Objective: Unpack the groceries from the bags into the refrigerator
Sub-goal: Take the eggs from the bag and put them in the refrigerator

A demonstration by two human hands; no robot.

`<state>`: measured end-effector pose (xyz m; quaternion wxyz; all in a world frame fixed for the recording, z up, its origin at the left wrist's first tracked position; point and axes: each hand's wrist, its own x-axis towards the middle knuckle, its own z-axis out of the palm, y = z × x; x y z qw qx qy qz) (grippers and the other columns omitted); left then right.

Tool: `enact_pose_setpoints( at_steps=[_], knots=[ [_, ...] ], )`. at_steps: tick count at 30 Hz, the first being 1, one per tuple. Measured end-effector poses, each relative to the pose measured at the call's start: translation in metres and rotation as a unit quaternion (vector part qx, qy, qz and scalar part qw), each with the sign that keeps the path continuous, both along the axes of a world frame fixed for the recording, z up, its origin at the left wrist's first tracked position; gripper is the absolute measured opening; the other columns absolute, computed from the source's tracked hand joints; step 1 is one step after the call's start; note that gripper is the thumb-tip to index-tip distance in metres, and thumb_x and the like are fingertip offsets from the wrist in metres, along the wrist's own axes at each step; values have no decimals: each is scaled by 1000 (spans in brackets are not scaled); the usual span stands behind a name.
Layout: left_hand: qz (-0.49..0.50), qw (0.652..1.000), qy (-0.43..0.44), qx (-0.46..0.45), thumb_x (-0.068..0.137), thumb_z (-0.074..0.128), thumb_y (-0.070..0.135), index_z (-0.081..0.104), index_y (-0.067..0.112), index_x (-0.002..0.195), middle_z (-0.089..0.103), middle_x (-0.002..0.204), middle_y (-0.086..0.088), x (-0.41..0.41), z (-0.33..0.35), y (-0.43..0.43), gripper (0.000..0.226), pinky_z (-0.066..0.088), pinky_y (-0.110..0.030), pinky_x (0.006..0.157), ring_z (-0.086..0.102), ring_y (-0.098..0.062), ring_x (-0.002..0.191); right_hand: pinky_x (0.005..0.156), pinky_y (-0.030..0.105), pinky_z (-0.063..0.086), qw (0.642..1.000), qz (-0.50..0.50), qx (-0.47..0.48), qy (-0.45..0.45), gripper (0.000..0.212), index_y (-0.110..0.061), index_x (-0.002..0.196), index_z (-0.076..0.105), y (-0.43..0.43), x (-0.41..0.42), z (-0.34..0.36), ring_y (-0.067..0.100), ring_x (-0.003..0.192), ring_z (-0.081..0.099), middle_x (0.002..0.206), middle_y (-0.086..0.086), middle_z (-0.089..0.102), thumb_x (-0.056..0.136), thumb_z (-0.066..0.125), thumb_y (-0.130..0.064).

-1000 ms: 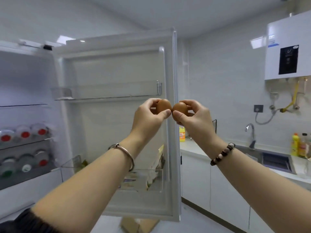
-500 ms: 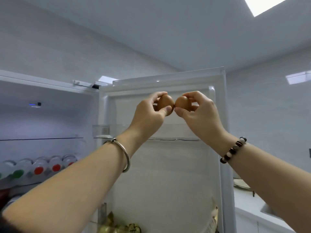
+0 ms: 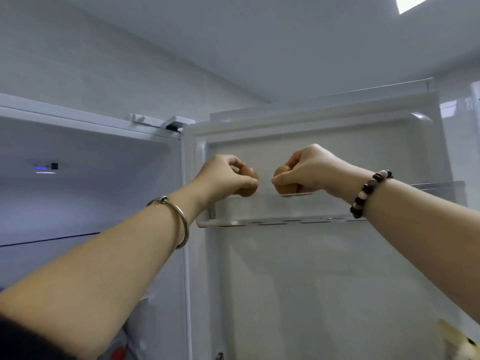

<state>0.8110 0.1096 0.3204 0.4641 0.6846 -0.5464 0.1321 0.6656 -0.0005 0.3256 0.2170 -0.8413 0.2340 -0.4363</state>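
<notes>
Open refrigerator (image 3: 85, 183) fills left half, white interior lit, glass shelf edge seen low on the left, small blue indicator light (image 3: 41, 167) on the inner back wall. Refrigerator door (image 3: 324, 281) swung open on the right, inner liner facing the camera. Top door shelf (image 3: 324, 220), clear plastic, runs across the upper part of the door; round cut-outs along its base. Ceiling light panel (image 3: 413, 3) at top right.

Both forearms reach up and forward to the top door shelf. Left hand (image 3: 223, 178) fingers curled around a brown egg (image 3: 250, 181), thumb pressed on its front, egg at the shelf's left end and level with the shelf rim; can't tell if it touches the shelf base. Right hand (image 3: 309, 172) closed on a second brown egg (image 3: 283, 181), held from above with fingertips, its lower part behind the clear shelf front. The two eggs near each other, apart, not touching.

Silver bangle (image 3: 179, 224) on the left wrist. Dark and pale bead bracelet (image 3: 366, 193) on the right wrist. Dark sleeve (image 3: 23, 339) at bottom left corner. Something yellowish at bottom right of door, blurred, can't identify.
</notes>
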Motion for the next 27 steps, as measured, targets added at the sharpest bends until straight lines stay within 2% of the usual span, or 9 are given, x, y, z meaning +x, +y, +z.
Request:
enact_pose_setpoints(
  at_steps=[2, 4, 6, 8, 11, 15, 18, 21, 27],
  knots=[
    [-10, 999, 8, 46, 73, 78, 17, 63, 16, 91, 60, 79, 8, 6, 1, 2, 24, 48, -9, 56, 58, -2, 68, 69, 31, 58, 999, -9, 21, 45, 39, -1, 94, 68, 4, 6, 4, 19, 69, 64, 82, 11, 70, 71, 80, -30],
    [-30, 995, 26, 88, 75, 75, 9, 66, 8, 92, 64, 74, 3, 8, 3, 2, 19, 45, -9, 46, 60, 0, 54, 63, 27, 58, 996, -14, 33, 80, 37, -1, 93, 70, 5, 11, 6, 16, 63, 65, 81, 11, 72, 73, 79, -30],
    [-28, 992, 28, 121, 76, 73, 6, 67, 6, 95, 67, 78, -3, 10, 5, 1, 19, 50, -14, 52, 62, -5, 58, 62, 26, 58, 993, -28, 25, 114, 35, -1, 91, 71, 3, 15, 5, 14, 63, 65, 78, 8, 72, 74, 77, -31],
    [-20, 989, 29, 146, 76, 73, 5, 66, 7, 96, 68, 86, -7, 13, 5, -2, 20, 53, -20, 61, 63, -13, 69, 65, 28, 58, 989, -38, 22, 141, 36, -2, 94, 71, 1, 16, 2, 17, 72, 66, 84, 9, 71, 74, 77, -32],
    [-24, 984, 36, 174, 76, 74, 4, 66, 4, 97, 68, 86, -10, 15, 5, -5, 23, 56, -24, 65, 65, -17, 72, 64, 27, 57, 988, -51, 32, 145, 40, -1, 96, 69, -4, 15, -1, 22, 85, 68, 95, 13, 71, 73, 77, -33],
    [-21, 974, 37, 220, 76, 73, 4, 65, -3, 98, 70, 87, -17, 18, 8, -4, 24, 58, -38, 79, 70, -28, 82, 60, 24, 55, 985, -51, 46, 160, 40, 0, 97, 69, -5, 15, 1, 19, 75, 67, 92, 12, 72, 74, 77, -32],
    [-21, 962, 44, 268, 77, 71, 3, 66, 0, 103, 68, 81, -13, 19, 10, -5, 27, 55, -40, 83, 65, -28, 76, 60, 23, 56, 983, -42, 55, 171, 38, 0, 98, 69, -4, 15, 1, 18, 77, 68, 91, 12, 73, 76, 76, -31],
    [-8, 953, 41, 300, 80, 70, 6, 69, 1, 103, 67, 79, -10, 18, 12, -7, 24, 55, -36, 83, 63, -26, 76, 61, 22, 56, 982, -26, 62, 175, 38, 2, 98, 69, -7, 16, 0, 20, 76, 67, 89, 13, 72, 77, 75, -29],
    [-3, 955, 51, 291, 79, 72, 9, 69, 0, 100, 70, 89, -13, 21, 9, -9, 22, 56, -35, 83, 65, -28, 83, 73, 27, 58, 981, 19, 84, 175, 31, 2, 94, 71, -10, 18, 0, 23, 86, 70, 91, 16, 73, 75, 77, -21]
  ],
)
